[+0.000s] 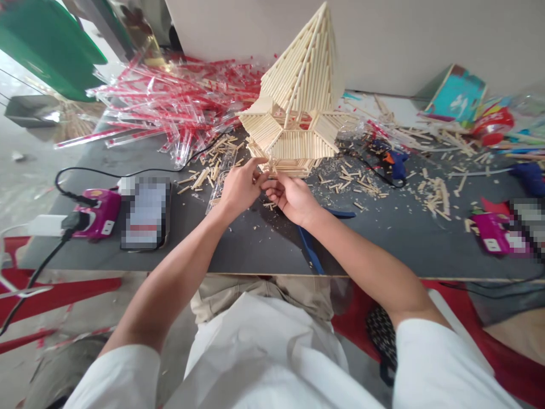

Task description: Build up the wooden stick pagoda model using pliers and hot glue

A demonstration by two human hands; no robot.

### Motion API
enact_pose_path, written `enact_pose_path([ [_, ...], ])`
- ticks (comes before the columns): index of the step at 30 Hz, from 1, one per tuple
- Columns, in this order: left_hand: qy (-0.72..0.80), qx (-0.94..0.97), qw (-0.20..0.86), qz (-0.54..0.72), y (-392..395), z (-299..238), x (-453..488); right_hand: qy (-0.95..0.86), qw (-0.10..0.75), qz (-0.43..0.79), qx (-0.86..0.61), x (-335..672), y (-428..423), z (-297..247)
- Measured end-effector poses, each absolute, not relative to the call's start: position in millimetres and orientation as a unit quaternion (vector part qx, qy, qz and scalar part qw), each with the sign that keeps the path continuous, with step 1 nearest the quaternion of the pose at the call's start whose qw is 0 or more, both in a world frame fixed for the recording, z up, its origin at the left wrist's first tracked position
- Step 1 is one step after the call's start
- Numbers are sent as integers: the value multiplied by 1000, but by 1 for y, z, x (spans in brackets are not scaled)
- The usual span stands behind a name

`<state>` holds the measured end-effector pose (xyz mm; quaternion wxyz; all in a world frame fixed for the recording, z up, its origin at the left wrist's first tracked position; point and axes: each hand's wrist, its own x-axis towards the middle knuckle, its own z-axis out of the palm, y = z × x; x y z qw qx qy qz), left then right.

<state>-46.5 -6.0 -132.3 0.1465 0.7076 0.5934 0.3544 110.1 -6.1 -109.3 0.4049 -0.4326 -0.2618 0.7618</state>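
Note:
A model built of thin wooden sticks [304,79], with a tall pointed roof over a flared, many-sided base, stands upright on the dark table. At the low front edge of its base, my left hand [243,186] is closed, thumb and index finger pinched close to the sticks. My right hand [294,197] meets it there from the other side, its fingers curled and pressed together. Whatever lies between the fingertips is too small to make out. Beneath my right forearm is a tool with blue handles [310,250], partly covered by the arm.
Cut stick pieces [204,173] litter the table [191,244] around the model. Red-and-clear plastic wrappers [183,96] are heaped at the back left. A phone [147,213] lies beside a purple power socket [100,213] with cables. A blue glue gun [395,165] rests on the right.

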Motion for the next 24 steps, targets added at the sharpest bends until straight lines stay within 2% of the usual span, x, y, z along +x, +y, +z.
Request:
enact_pose_path([
  [24, 598, 607, 268, 449, 9, -132, -37, -174, 417, 794, -406, 103, 0, -100],
])
